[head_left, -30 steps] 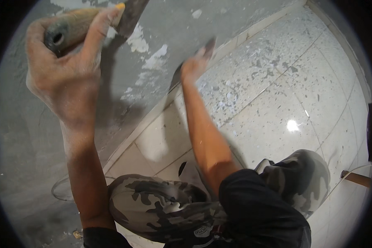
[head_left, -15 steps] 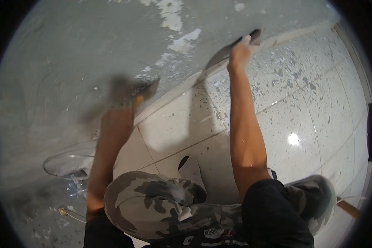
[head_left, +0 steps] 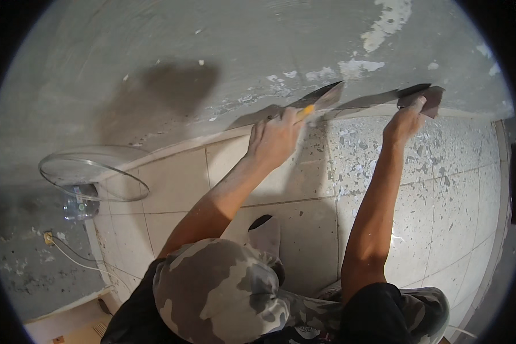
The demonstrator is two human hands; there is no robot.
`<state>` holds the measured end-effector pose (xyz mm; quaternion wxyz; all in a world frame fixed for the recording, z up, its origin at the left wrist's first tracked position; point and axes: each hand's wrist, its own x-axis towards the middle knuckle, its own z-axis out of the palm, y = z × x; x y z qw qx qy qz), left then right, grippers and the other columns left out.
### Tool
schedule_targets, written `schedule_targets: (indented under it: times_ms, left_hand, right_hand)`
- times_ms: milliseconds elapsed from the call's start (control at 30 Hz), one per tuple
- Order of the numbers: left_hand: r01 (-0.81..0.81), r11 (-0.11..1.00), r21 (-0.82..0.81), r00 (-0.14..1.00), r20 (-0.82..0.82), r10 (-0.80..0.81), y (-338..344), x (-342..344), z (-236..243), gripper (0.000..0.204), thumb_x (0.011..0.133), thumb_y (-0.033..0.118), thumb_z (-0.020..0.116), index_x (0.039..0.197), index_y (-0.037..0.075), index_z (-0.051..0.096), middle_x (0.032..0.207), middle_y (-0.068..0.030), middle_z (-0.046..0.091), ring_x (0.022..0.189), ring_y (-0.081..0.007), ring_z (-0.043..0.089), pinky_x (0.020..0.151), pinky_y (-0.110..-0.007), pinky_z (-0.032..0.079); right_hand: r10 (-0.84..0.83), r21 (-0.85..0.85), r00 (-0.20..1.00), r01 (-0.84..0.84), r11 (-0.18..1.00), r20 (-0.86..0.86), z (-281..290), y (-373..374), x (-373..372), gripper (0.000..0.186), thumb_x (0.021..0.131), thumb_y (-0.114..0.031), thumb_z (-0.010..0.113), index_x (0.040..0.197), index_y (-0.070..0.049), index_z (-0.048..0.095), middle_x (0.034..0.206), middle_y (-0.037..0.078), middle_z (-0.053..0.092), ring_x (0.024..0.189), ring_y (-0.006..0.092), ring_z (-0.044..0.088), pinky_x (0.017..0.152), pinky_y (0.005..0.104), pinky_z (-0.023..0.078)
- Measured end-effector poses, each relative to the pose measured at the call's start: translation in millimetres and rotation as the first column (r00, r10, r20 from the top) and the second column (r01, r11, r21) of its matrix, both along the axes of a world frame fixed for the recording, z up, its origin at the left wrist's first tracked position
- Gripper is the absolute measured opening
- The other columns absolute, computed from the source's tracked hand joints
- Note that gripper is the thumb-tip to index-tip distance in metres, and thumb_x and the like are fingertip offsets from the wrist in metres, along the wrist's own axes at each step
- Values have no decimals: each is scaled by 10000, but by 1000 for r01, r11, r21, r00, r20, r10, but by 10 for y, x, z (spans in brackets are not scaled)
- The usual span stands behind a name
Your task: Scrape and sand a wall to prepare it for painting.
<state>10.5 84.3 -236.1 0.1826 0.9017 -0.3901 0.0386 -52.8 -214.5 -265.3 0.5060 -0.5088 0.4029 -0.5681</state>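
My left hand point(head_left: 274, 142) is closed around the yellow handle of a putty knife point(head_left: 330, 96). Its broad metal blade lies against or very close to the grey wall point(head_left: 240, 34), low down beside white paint patches point(head_left: 361, 67). Farther right, my right hand point(head_left: 404, 124) grips a second, dark scraper point(head_left: 433, 102), held near the foot of the wall; the hand covers its handle. Whether that blade touches the wall I cannot tell.
Grey and white paint flakes point(head_left: 361, 155) litter the pale floor tiles point(head_left: 172, 180). At left, a wire loop point(head_left: 140, 184) stands near a clear plastic container point(head_left: 81, 205). A cable runs from a wall outlet point(head_left: 48, 237). My camouflage-covered knee point(head_left: 212, 286) is bent below.
The view has shifted. My left hand with its putty knife has moved right along the wall, nearer the white patches. My right hand still holds its scraper low on the wall.
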Motion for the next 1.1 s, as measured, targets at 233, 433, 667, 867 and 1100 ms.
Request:
schedule_targets:
  times_ms: [233, 433, 667, 867, 1100]
  left_hand:
    - [-80, 989, -125, 977, 185, 103, 1431, 165, -15, 252, 955, 172, 622, 1168, 45, 578, 889, -199, 672, 752, -406, 673, 632, -476, 542]
    - [-147, 982, -117, 981, 108, 159, 1251, 148, 132, 204, 942, 200, 638, 1057, 51, 563, 813, -183, 661, 722, -381, 678, 581, -459, 539]
    - [-131, 977, -168, 986, 83, 147, 617, -99, 273, 200, 969, 228, 604, 1050, 46, 588, 795, -191, 671, 673, -415, 660, 559, -465, 530]
    - [-180, 959, -218, 980, 46, 195, 1301, 34, 390, 206, 979, 131, 586, 1117, -17, 623, 903, -221, 691, 795, -395, 695, 673, -444, 547]
    - [-137, 987, -84, 990, -36, 134, 41, -192, 582, 204, 973, 240, 603, 1098, 80, 609, 734, -194, 657, 656, -419, 654, 566, -489, 512]
  right_hand:
    - [-6, 37, 989, 1, 999, 149, 171, -33, -409, 550, 1032, -346, 500, 1310, 128, 516, 1265, 177, 596, 1081, 257, 581, 939, 385, 470]
    - [-17, 11, 975, 15, 1000, 223, 175, 9, -519, 532, 1031, -322, 504, 1332, 116, 507, 1290, 184, 580, 1089, 240, 568, 916, 364, 471]
    - [10, -27, 956, -2, 1000, 294, 635, 121, -404, 514, 1037, -300, 501, 1354, 105, 497, 1307, 160, 574, 1097, 236, 560, 929, 363, 466]
    - [-136, 70, 988, 131, 989, 68, 680, 52, -764, 557, 1020, -348, 531, 1297, 136, 520, 1227, 181, 598, 1028, 239, 571, 897, 372, 470]
    - [-80, -78, 976, 98, 992, 200, 867, 284, -546, 504, 1014, -277, 525, 1296, 141, 526, 1239, 186, 604, 1062, 256, 588, 928, 375, 476]
